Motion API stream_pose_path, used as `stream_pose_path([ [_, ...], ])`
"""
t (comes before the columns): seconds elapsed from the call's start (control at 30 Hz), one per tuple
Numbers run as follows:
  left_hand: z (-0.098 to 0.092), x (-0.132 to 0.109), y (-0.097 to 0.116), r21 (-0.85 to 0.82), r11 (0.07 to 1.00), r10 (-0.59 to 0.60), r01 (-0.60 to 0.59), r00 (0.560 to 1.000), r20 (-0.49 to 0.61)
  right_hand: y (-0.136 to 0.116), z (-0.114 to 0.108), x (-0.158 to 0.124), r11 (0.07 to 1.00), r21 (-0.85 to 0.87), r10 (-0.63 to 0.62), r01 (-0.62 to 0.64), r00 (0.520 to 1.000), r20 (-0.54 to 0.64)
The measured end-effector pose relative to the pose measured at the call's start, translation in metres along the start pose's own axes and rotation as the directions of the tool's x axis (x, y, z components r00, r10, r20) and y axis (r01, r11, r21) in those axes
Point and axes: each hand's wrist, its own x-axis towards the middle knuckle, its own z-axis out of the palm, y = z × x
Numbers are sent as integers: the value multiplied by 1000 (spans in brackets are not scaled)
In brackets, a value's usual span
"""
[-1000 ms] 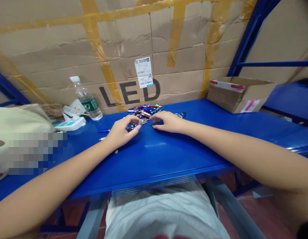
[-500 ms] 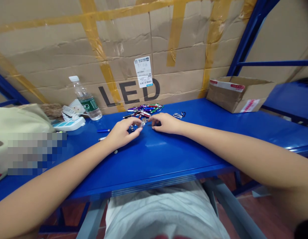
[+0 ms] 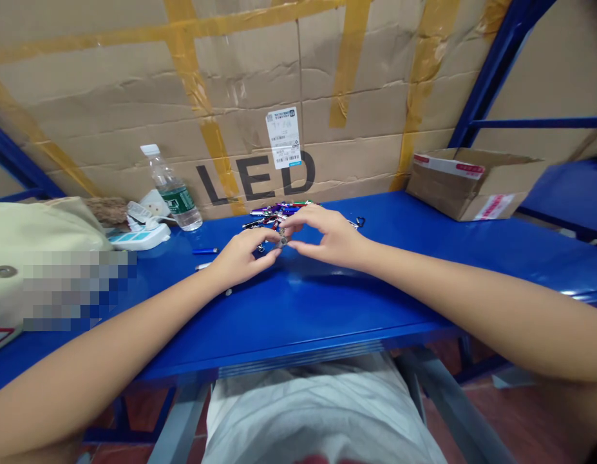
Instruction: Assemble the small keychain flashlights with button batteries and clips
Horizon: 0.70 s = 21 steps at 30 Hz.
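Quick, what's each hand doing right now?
Left hand: half closed, fingertips beside a small silver metal part.
Right hand: half closed, apparently pinching that part; hard to tell.

This looks like a stockroom or small packing area in a warehouse, not a home or an office. A large cardboard carton (image 3: pixel 356 109), crossed with yellow packing tape, stands as a backdrop, printed "LED" (image 3: pixel 254 182) and carrying a barcode shipping label (image 3: pixel 283 137). The blue steel desk (image 3: pixel 327 309) belongs to a bolted blue storage rack (image 3: pixel 496 64). An open cardboard box (image 3: pixel 472 187) sits on it, along with a pile of small metal keychain flashlights (image 3: pixel 279 214), a power strip (image 3: pixel 138 238) and a water bottle (image 3: pixel 172 190). Below lies a red tile floor (image 3: pixel 520 412).
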Motion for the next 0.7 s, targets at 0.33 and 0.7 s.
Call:
stream_pose_path([
  [0.33, 2, -1, -2, 10, 999, 54, -54, 998, -21, 2, 8, -2, 999, 17, -38, 37, 999, 14],
  [0.7, 0, 0, -2, 5, 993, 119, -119, 992, -38, 3, 10, -2, 996, 31, -83, 83, 997, -6],
])
